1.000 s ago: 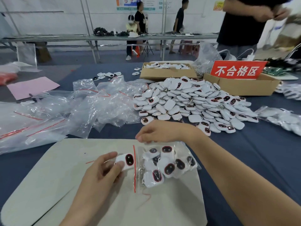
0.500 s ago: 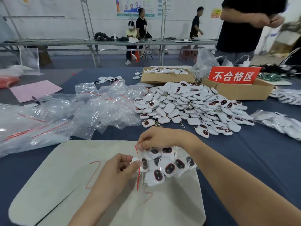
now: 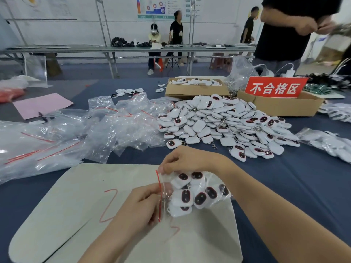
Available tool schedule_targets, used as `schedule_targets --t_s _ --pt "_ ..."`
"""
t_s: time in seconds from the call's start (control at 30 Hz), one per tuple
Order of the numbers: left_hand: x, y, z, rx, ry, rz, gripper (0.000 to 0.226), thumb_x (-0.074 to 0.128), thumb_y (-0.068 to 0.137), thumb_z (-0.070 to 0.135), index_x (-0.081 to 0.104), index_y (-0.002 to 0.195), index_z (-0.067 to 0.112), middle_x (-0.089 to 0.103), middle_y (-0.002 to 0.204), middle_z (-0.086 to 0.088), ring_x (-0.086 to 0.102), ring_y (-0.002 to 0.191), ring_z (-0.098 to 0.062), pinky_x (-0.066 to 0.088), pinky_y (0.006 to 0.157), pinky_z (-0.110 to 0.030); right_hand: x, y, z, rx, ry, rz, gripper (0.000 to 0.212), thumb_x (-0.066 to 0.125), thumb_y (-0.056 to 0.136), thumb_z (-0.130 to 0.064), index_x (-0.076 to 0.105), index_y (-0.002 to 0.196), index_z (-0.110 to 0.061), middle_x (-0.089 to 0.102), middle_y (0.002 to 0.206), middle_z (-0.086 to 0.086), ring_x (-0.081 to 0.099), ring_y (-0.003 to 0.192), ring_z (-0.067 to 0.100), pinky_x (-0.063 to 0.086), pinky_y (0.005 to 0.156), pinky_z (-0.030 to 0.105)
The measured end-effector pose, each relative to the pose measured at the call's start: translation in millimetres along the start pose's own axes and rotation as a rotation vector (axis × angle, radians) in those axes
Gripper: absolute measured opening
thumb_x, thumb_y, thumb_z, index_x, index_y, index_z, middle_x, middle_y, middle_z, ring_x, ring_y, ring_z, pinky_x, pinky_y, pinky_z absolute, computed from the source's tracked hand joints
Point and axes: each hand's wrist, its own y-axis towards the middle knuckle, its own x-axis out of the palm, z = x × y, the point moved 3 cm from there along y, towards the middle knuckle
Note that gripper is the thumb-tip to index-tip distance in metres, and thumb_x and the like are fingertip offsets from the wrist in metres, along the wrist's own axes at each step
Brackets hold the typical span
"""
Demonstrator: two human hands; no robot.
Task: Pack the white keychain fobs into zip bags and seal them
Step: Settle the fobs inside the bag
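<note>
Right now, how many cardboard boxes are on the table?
2: the fob box behind the loose pile, and the sign box right of it. Others could be hidden.

Left hand (image 3: 136, 207) and right hand (image 3: 187, 160) pinch the bag (image 3: 197, 194).

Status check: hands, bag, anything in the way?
Left hand and right hand pinch zip bag at its red seal. Fobs inside. Nothing blocking.

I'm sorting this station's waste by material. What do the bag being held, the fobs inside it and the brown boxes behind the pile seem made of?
Zip bag: thin clear plastic film, glossy and crinkled, red seal strip. Fobs: probably hard plastic, smooth white shells with dark glossy windows. Boxes: plain brown cardboard, matte, with raw cut edges.
</note>
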Motion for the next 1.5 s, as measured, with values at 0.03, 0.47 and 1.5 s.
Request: schedule_targets --t_s 0.03,0.47,1.5 --pt "-4.8 -0.7 0.8 0.051 0.007 0.045 0.055 0.037 0.09 -0.013 0.082 0.089 0.019 0.054 0.049 0.006 0.042 0.041 -0.004 0.033 0.042 -0.014 -3.4 -2.1 2.2 -0.003 0.063 0.017 0.02 0.066 0.09 -0.045 0.078 0.098 -0.031 0.076 0.1 -0.011 0.067 0.09 0.001 0.053 0.089 0.025" --pt "-31.9 77.2 -19.8 0.146 -0.037 0.374 0.048 0.044 0.096 -0.001 0.073 0.089 0.037 0.06 0.075 -0.002 0.051 0.057 -0.019 0.04 0.053 -0.025 -45.2 -18.1 115.0 0.148 0.304 0.842 0.033 0.061 0.098 -0.018 0.06 0.131 -0.021 0.053 0.134 -0.002 0.064 0.094 0.005 0.051 0.067 0.008" --pt "42.2 174.8 39.9 0.446 -0.077 0.146 0.028 0.071 0.093 0.027 0.064 0.118 0.038 0.072 0.099 0.017 0.068 0.092 -0.003 0.052 0.084 -0.014 -39.5 9.2 99.7 -0.083 0.491 0.612 0.01 0.068 0.094 -0.031 0.071 0.104 -0.028 0.074 0.08 -0.017 0.067 0.082 -0.004 0.044 0.076 0.008"
